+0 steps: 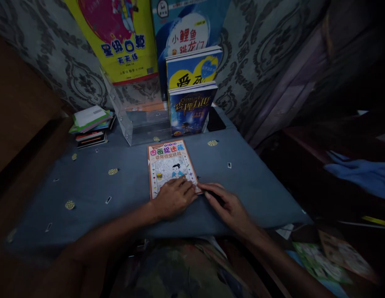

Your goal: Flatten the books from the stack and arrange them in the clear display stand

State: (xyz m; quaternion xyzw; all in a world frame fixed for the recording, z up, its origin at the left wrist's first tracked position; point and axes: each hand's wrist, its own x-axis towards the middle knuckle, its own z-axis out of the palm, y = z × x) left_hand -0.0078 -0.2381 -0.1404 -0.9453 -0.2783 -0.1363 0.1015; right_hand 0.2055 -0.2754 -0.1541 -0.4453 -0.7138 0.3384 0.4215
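Note:
A thin picture book [167,159] with an orange border and colourful Chinese title lies on the cloth-covered table, its top pointing away from me. My left hand [175,198] rests over the lower part of its cover, palm down, fingers lying on the page and a little bent. The bottom edge of the book is partly hidden under it. At the lower right corner, my right hand [225,203] has its thumb and index finger closed on the book's edge; its other fingers are partly hidden beneath.
Behind the book stands a clear acrylic rack [130,128] holding a yellow workbook [127,54], a blue book [192,25] and smaller books [192,111]. A stack of notebooks [92,122] sits at the left. A dark flat object [215,120] lies right of the rack. Papers [322,256] lie lower right.

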